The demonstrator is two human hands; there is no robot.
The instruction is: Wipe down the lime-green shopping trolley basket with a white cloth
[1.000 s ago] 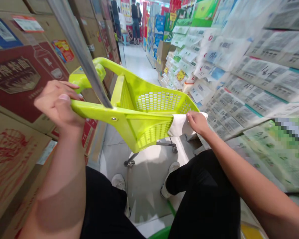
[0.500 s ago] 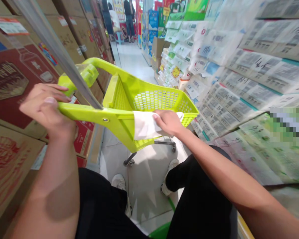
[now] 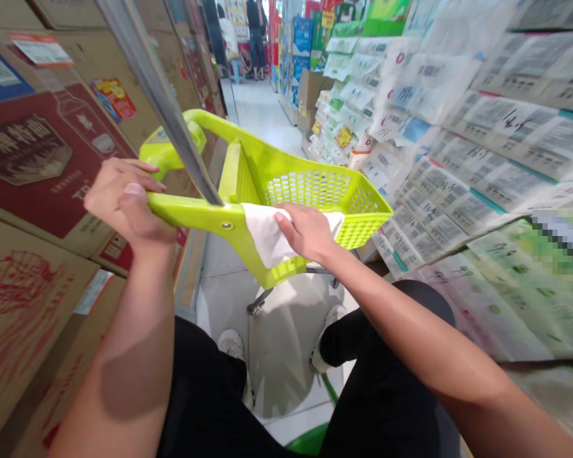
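A lime-green shopping cart [image 3: 286, 162] with a perforated plastic basket stands in front of my knees. My left hand [image 3: 131, 200] is wrapped around the near end of its handle. My right hand [image 3: 305, 232] presses a white cloth [image 3: 262, 232] against the near upper side of the basket, fingers over the rim. The cloth hangs over the rim and partly down the outer wall. A grey metal pole [image 3: 165, 95] rises from the cart beside the handle. The inside of the basket is only partly visible.
Stacked cardboard boxes [image 3: 28, 146] line the left side. On the right, packs of paper tissue [image 3: 458, 165] with handwritten prices are piled high. A tiled aisle [image 3: 262, 102] runs ahead to people [image 3: 255, 38] standing far off. Something green [image 3: 310, 440] lies below me.
The cart and my left hand appear further right in view. My right hand has slid the cloth back along the rim toward the handle, and the cloth has bunched and tilted.
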